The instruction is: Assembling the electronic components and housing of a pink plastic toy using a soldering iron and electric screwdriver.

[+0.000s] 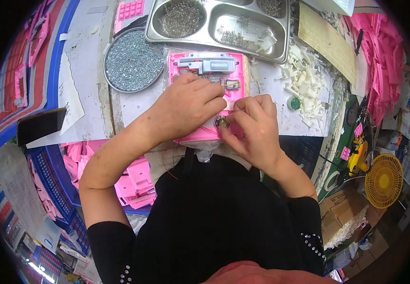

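"What is the person working on?"

"One pink housing [236, 94], lying open side up on the white worktop [136, 104], directly before the body. Its slightly longer axis is running away from the person, and one smooth grey mechanism [219, 65] is lying crosswise at the far end."

"How is the left hand [193, 104] placed?"

"It is curling over the housing's left half, fingers bent inward; whether it is gripping anything, one cannot tell. The right hand [257, 125] is pinching one small round part [222, 122] between thumb and forefinger, toward the housing's near end. That brassy-looking part is facing upward."

"How many containers are standing beyond?"

"Two. One round dish [104, 60] is sitting at the left, holding tiny bluish-silver metal pieces [134, 59], too many for counting. One shiny steel tray [207, 29] is showing four rounded compartments, wholly or partly; fine, wiry bits [180, 18] are filling the left one."

"And to the right?"

"A heap of matt, angular white plastic pieces [307, 87] is spreading there, too tangled for counting, with one small green round object [293, 103] lying at its left side. Below the worktop, beside the left forearm, many pink parts [136, 182] are lying piled."
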### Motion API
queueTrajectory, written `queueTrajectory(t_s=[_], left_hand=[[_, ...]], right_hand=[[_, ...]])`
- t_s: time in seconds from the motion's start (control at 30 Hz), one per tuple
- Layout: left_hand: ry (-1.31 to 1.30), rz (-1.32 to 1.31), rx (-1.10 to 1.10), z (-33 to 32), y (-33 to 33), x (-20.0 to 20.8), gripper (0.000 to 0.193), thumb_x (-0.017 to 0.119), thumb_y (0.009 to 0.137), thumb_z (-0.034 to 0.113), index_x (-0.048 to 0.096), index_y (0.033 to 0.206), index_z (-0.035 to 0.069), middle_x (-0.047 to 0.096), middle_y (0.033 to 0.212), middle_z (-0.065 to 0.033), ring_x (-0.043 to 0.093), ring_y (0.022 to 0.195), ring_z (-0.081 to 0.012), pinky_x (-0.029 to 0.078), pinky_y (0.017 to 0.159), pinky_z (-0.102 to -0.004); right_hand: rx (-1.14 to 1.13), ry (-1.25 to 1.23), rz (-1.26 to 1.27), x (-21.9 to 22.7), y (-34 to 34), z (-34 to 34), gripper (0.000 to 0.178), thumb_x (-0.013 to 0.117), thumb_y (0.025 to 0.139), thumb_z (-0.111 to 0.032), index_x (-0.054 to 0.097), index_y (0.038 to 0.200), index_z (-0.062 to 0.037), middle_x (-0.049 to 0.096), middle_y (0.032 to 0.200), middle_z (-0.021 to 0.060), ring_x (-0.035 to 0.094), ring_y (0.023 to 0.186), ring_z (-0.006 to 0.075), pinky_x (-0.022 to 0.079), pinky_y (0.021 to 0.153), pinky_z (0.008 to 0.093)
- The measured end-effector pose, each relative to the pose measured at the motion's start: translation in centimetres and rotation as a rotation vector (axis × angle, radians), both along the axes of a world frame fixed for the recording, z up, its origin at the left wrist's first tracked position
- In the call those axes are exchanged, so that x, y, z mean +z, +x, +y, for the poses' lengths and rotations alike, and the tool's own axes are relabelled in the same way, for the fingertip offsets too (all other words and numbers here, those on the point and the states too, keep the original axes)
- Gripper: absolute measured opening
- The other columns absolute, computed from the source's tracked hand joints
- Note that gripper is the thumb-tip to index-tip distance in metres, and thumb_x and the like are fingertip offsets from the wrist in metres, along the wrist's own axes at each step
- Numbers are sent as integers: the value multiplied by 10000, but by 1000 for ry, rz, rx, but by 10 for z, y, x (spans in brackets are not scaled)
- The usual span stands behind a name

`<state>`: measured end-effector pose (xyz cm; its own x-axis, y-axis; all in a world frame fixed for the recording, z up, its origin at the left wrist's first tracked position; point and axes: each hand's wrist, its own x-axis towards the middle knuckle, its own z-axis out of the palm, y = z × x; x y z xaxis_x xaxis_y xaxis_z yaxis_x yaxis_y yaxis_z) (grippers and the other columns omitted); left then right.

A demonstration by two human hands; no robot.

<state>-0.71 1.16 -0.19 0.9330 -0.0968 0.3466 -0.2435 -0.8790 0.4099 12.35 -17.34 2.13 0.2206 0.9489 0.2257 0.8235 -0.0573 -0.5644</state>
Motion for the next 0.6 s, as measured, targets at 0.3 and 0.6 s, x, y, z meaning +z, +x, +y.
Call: queueTrajectory(t_s=[0.3,0.6], left_hand=[[31,-70,13,1,-13,0,302,694,792,155,709,1090,109,646,1059,-39,624,932,-228,470,873,-400],[99,-52,113,-8,-30,1,422,762,739,166,757,1161,169,600,951,5,568,831,-199,439,830,-391]], right_hand=[[38,37,25,-2,4,-1,220,822,724,-105,662,870,-65,622,1009,66,548,943,305,443,813,423],[25,39,23,-7,5,-5,251,870,699,-130,700,877,-84,619,974,63,539,940,302,449,837,409]])
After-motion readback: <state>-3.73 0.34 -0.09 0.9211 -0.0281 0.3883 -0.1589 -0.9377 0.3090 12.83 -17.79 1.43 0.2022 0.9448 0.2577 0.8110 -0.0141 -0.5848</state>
